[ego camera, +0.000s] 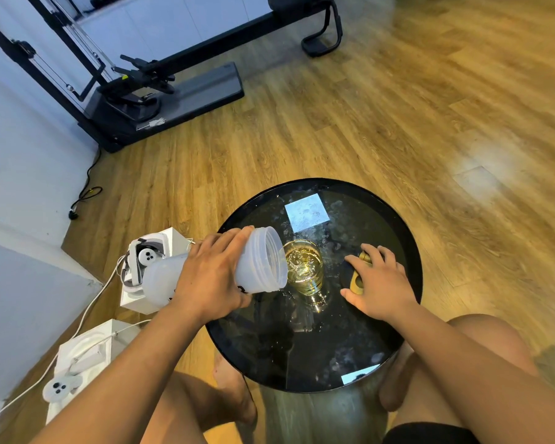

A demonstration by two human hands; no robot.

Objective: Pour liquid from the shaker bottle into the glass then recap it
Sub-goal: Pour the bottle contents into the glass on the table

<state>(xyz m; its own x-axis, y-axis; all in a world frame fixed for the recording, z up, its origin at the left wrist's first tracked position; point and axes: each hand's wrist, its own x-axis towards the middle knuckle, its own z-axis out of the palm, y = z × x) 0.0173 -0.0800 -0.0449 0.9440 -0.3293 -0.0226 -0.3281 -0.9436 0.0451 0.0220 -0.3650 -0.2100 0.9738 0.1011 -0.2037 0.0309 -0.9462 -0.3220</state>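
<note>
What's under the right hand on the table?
Under the right hand, parts of a dark lid with a tan tab show between the fingers. The palm covers the rest.

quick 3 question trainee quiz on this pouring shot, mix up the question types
1. Fill in: the right hand rests on the ___ lying on the round black table.
2. True or false: the shaker bottle is tilted with its open mouth over the glass.
3. Which hand grips the shaker bottle? A. left hand B. right hand C. both

Key: 1. cap; 2. true; 3. A
</note>
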